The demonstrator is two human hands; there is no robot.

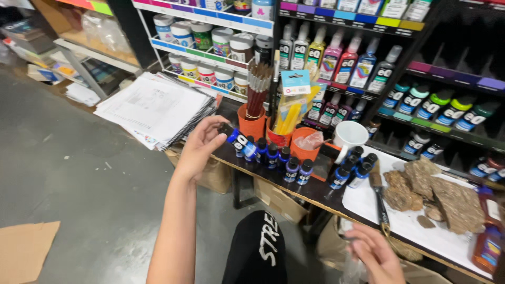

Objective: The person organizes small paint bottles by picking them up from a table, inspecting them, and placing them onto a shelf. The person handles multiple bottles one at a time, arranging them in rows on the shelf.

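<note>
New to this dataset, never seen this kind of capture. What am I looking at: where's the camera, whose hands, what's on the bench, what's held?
There is no machine here. One camera sits on a person's head and looks down, so the two bare arms coming in from the bottom are that person's own.

The left hand holds a small paint bottle with a blue body and black cap, lifted beside a row of similar small bottles on a dark table. The right hand is low at the table's front edge, near a flat brush; I cannot tell if it grips anything.

Also on the table: orange cups of brushes, a white cup, and rough brown bark-like pieces on white paper. Shelves of paint bottles stand behind.
</note>
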